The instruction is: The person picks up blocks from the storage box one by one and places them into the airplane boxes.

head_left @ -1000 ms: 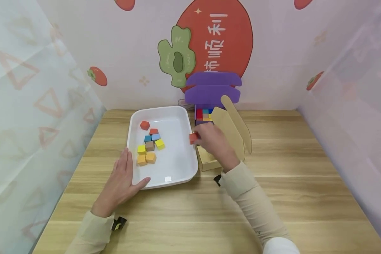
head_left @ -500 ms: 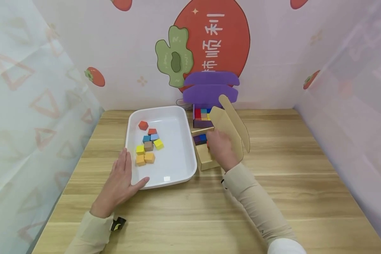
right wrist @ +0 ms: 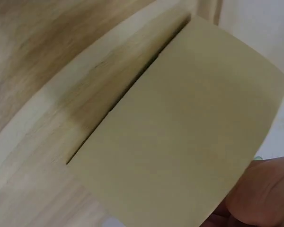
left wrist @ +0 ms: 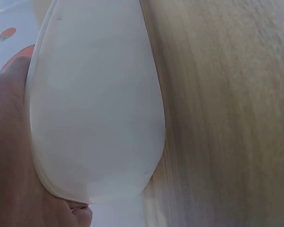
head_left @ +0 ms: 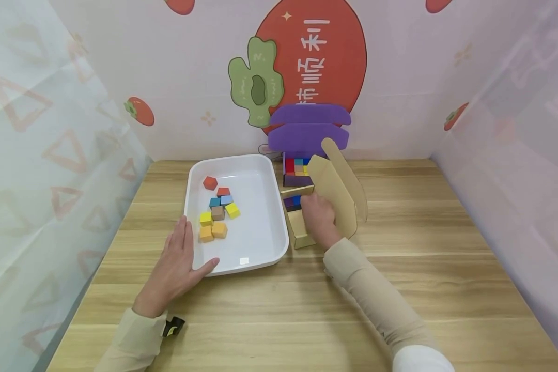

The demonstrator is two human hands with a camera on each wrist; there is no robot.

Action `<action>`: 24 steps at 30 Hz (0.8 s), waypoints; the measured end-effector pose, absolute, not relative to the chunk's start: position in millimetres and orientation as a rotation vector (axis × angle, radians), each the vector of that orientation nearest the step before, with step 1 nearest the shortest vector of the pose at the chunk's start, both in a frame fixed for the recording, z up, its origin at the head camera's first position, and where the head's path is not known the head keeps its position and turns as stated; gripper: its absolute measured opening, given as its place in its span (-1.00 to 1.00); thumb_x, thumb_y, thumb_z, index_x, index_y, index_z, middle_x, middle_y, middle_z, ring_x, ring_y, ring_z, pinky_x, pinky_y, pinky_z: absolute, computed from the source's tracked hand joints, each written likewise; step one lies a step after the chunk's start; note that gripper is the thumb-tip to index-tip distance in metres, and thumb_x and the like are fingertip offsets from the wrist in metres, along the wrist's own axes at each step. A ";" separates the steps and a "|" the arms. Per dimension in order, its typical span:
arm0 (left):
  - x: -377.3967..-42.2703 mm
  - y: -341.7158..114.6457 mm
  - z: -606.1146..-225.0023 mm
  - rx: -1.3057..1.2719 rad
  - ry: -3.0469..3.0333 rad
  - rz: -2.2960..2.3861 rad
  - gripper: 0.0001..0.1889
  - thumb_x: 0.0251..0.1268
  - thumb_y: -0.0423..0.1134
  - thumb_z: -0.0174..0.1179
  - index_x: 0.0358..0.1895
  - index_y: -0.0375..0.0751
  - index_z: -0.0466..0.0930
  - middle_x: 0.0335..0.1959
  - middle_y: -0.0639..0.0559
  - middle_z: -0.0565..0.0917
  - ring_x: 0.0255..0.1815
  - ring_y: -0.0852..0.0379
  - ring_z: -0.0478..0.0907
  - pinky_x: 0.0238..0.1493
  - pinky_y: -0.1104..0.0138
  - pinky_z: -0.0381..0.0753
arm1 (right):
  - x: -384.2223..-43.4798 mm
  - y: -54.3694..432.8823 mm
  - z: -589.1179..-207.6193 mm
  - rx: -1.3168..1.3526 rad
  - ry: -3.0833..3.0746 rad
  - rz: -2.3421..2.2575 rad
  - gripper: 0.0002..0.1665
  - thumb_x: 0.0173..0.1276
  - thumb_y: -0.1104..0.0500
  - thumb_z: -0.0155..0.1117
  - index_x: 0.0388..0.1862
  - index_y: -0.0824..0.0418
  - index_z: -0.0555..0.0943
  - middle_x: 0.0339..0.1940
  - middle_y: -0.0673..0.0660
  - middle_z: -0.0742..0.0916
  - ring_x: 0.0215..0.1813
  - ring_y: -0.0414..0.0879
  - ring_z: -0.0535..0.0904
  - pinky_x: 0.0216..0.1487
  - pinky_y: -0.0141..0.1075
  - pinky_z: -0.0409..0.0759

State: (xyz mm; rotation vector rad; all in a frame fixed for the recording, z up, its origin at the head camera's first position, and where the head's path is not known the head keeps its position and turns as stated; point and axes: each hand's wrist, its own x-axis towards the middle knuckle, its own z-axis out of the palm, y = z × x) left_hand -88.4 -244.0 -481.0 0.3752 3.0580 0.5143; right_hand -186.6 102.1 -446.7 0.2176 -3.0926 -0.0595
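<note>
My left hand (head_left: 173, 268) rests at the near left corner of a white tray (head_left: 259, 227), its fingers straight along the rim and the thumb over the near edge. Several coloured cubes lie in the tray's left half, among them a red cube (head_left: 210, 183), a brown cube (head_left: 217, 212) and an orange cube (head_left: 219, 230). My right hand (head_left: 319, 217) reaches into a small cardboard box (head_left: 305, 241) with curled fingers. It hides the red cube it carried there. Beside those fingers, a blue cube (head_left: 296, 200) sits in the box. The right wrist view mostly shows a cardboard panel (right wrist: 180, 127).
Behind the cardboard box stands a purple box (head_left: 298, 181) filled with coloured cubes, its purple lid (head_left: 309, 137) raised. The cardboard lid (head_left: 332, 191) stands up at the right of its box. A wooden tabletop (head_left: 423, 248) reaches back to patterned cloth walls.
My right hand has moved right and down from the tray's rim into the cardboard box with a red cube, which is now out of sight. The left hand has stayed on the tray.
</note>
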 end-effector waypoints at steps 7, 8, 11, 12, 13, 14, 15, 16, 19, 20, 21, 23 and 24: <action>-88.6 -245.0 -481.6 0.382 3.063 0.523 0.28 0.41 0.45 0.10 0.68 -0.50 -0.37 0.77 -0.33 -0.37 0.78 -0.36 -0.26 0.69 -0.33 -0.03 | -195.2 96.9 -451.8 0.185 -3.047 -0.094 -0.79 0.46 0.40 0.26 -0.31 0.23 0.78 -0.29 0.22 0.83 -0.27 0.02 0.79 -0.39 -0.11 0.80; -88.4 -245.0 -481.9 0.380 3.062 0.524 0.28 0.41 0.45 0.10 0.68 -0.49 -0.37 0.77 -0.32 -0.37 0.78 -0.36 -0.26 0.69 -0.33 -0.03 | -196.5 96.3 -452.9 0.177 -3.033 -0.097 -0.78 0.46 0.40 0.26 -0.33 0.23 0.78 -0.30 0.22 0.83 -0.29 0.02 0.79 -0.40 -0.12 0.80; -88.0 -244.9 -483.3 0.379 3.056 0.536 0.28 0.40 0.45 0.11 0.68 -0.48 -0.38 0.77 -0.31 -0.38 0.78 -0.35 -0.27 0.70 -0.33 -0.04 | -199.4 94.5 -455.8 0.130 -2.994 -0.074 -0.78 0.46 0.40 0.26 -0.34 0.25 0.79 -0.31 0.23 0.84 -0.33 0.03 0.79 -0.44 -0.12 0.78; -87.9 -244.8 -483.7 0.378 3.055 0.541 0.28 0.40 0.45 0.11 0.69 -0.47 -0.38 0.77 -0.31 -0.38 0.78 -0.35 -0.27 0.69 -0.33 -0.04 | -199.9 94.1 -456.3 0.116 -2.982 -0.060 -0.79 0.46 0.40 0.26 -0.33 0.26 0.79 -0.31 0.24 0.84 -0.32 0.04 0.80 -0.44 -0.12 0.79; -87.7 -244.7 -484.1 0.378 3.055 0.541 0.28 0.40 0.45 0.11 0.69 -0.47 -0.38 0.77 -0.31 -0.38 0.78 -0.35 -0.27 0.69 -0.33 -0.04 | -200.2 93.9 -456.5 0.102 -2.972 -0.046 -0.81 0.44 0.41 0.27 -0.32 0.28 0.79 -0.31 0.25 0.84 -0.32 0.05 0.80 -0.44 -0.12 0.79; -87.6 -244.5 -484.3 0.377 3.055 0.544 0.28 0.40 0.45 0.11 0.69 -0.47 -0.39 0.77 -0.30 -0.38 0.78 -0.35 -0.27 0.69 -0.33 -0.04 | -200.2 93.9 -456.8 0.092 -2.964 -0.022 -0.82 0.43 0.43 0.28 -0.30 0.29 0.79 -0.29 0.26 0.84 -0.30 0.07 0.81 -0.42 -0.12 0.80; -87.5 -244.4 -484.5 0.377 3.056 0.546 0.28 0.40 0.44 0.11 0.69 -0.47 -0.38 0.77 -0.31 -0.38 0.78 -0.35 -0.27 0.69 -0.34 -0.04 | -199.8 94.1 -456.8 0.082 -2.965 0.004 -0.84 0.42 0.44 0.29 -0.28 0.30 0.78 -0.28 0.28 0.84 -0.28 0.09 0.82 -0.41 -0.11 0.80; -87.4 -244.3 -484.5 0.376 3.057 0.544 0.28 0.40 0.44 0.12 0.69 -0.47 -0.38 0.77 -0.31 -0.38 0.78 -0.35 -0.27 0.69 -0.34 -0.04 | -199.2 94.4 -456.5 0.077 -2.970 0.024 -0.85 0.41 0.45 0.30 -0.26 0.31 0.77 -0.26 0.28 0.84 -0.26 0.10 0.82 -0.38 -0.11 0.81; -87.3 -244.2 -484.3 0.375 3.060 0.538 0.28 0.40 0.44 0.12 0.69 -0.48 -0.37 0.77 -0.31 -0.38 0.78 -0.35 -0.26 0.69 -0.34 -0.03 | -196.3 96.6 -454.9 0.065 -2.995 0.096 -0.87 0.36 0.47 0.32 -0.21 0.33 0.76 -0.23 0.31 0.84 -0.21 0.13 0.82 -0.34 -0.11 0.82; -87.3 -244.3 -484.2 0.374 3.058 0.539 0.28 0.40 0.44 0.11 0.69 -0.48 -0.37 0.77 -0.31 -0.38 0.78 -0.35 -0.26 0.69 -0.34 -0.04 | -195.3 97.4 -454.3 0.062 -3.004 0.122 -0.86 0.35 0.48 0.33 -0.19 0.34 0.75 -0.22 0.31 0.84 -0.20 0.14 0.82 -0.32 -0.11 0.83; -87.4 -244.4 -484.0 0.376 3.058 0.536 0.28 0.40 0.45 0.11 0.69 -0.48 -0.37 0.77 -0.31 -0.38 0.78 -0.35 -0.27 0.69 -0.33 -0.04 | -194.3 98.2 -453.8 0.060 -3.011 0.135 -0.85 0.34 0.49 0.32 -0.19 0.35 0.75 -0.22 0.32 0.84 -0.19 0.15 0.82 -0.31 -0.11 0.83; -87.6 -244.7 -483.6 0.376 3.059 0.539 0.27 0.41 0.44 0.11 0.68 -0.48 -0.37 0.77 -0.31 -0.38 0.78 -0.35 -0.27 0.70 -0.33 -0.04 | -193.6 100.4 -453.4 0.065 -3.005 0.173 -0.85 0.33 0.49 0.31 -0.20 0.36 0.75 -0.23 0.33 0.83 -0.19 0.17 0.82 -0.31 -0.10 0.83; -87.7 -244.8 -483.4 0.375 3.059 0.542 0.27 0.41 0.44 0.11 0.68 -0.48 -0.38 0.77 -0.30 -0.38 0.78 -0.35 -0.27 0.70 -0.33 -0.05 | -193.6 101.5 -453.5 0.071 -2.997 0.197 -0.85 0.35 0.49 0.29 -0.21 0.37 0.75 -0.23 0.34 0.83 -0.18 0.19 0.82 -0.30 -0.08 0.83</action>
